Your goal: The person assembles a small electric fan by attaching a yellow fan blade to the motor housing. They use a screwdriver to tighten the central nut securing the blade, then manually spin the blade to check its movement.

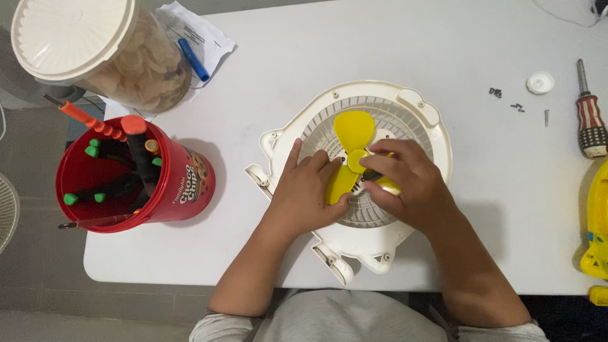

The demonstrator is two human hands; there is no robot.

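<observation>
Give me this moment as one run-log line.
left hand: on yellow fan blade | right hand: pinching blade hub | white fan housing: flat on table | screwdriver: far right, untouched

This looks like a home, with a plain white table (266, 76) turned into a makeshift repair bench. A big clear jar of snacks (104, 54) stands beside a red tub (171, 190) stuffed with hand tools. A screwdriver (590, 120), loose screws (516, 106) and a white cap (540, 83) lie about, with paper and a blue pen (193, 59) nearby.
</observation>
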